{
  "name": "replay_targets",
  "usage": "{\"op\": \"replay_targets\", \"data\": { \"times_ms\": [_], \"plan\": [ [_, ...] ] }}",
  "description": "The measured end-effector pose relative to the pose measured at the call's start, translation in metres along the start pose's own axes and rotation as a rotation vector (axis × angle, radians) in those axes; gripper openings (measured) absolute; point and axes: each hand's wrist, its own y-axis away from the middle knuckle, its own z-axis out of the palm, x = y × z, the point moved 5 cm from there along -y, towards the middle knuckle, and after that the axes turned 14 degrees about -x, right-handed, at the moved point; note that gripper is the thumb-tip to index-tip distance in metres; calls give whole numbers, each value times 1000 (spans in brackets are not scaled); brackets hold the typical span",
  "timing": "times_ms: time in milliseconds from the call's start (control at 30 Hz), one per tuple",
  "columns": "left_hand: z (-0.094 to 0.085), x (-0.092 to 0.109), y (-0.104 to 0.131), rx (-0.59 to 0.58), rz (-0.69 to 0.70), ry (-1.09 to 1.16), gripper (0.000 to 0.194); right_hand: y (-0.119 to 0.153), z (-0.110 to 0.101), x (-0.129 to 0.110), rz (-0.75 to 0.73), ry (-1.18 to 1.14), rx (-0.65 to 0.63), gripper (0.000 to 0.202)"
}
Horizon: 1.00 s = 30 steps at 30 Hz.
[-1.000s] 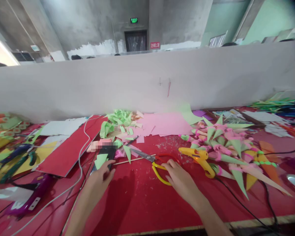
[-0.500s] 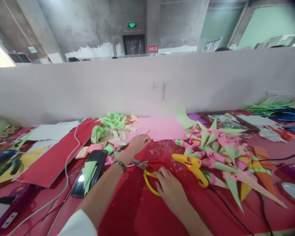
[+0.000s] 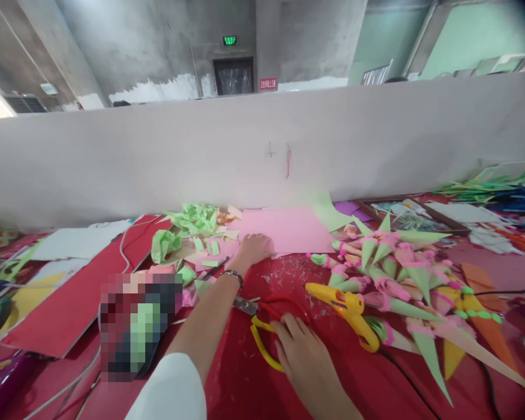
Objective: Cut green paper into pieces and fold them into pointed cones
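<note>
My left hand (image 3: 254, 249) reaches forward to the lower left edge of a pink paper sheet (image 3: 289, 230). Its fingers lie over the sheet's edge, the tips partly hidden. Closer to me, my right hand (image 3: 301, 347) curls over the ends of the yellow-handled pliers (image 3: 265, 350), which lie on the red tabletop with handles spread and metal head (image 3: 245, 305) pointing left. Beyond its knuckles lies a red-handled tool (image 3: 291, 303), partly covered. To the right sits a yellow glue gun (image 3: 341, 303).
Green and pink paper cones (image 3: 402, 268) are heaped at right. Crumpled green paper (image 3: 196, 219) and scraps lie at back left. A red board (image 3: 83, 286) and a pixelated patch (image 3: 140, 326) are at left. Behind stands a white partition (image 3: 179, 157); a black cord (image 3: 406, 373) trails from the glue gun.
My left hand has moved slightly forward and its fingers have stretched out onto the pink sheet. The right hand stays at the pliers. The view has shifted slightly.
</note>
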Motion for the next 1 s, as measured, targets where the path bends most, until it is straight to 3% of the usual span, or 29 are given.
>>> {"op": "replay_targets", "data": {
  "times_ms": [200, 333, 433, 600, 767, 900, 1000],
  "plan": [
    [-8, 5, 4, 37, 60, 31, 26, 1, 1, 0, -8, -14, 23, 30],
    [-16, -1, 3, 74, -10, 116, 22, 0, -1, 0, 1, -36, -15, 28],
    [-30, -16, 2, 142, -121, 215, 30, -1, -5, -1, 17, -67, -53, 28],
    [-63, -55, 14, 378, -343, 393, 29, 0, -8, -1, 37, -105, -106, 27],
    [-88, -96, 47, 670, -530, 516, 28, 1, -7, -1, 36, -123, -108, 28],
    [-108, -117, 83, 867, -585, 527, 22, 1, -7, -1, 31, -148, -104, 26],
    [-124, -119, 112, 954, -544, 480, 27, 0, -6, -2, 17, -174, -107, 26]
  ]
}}
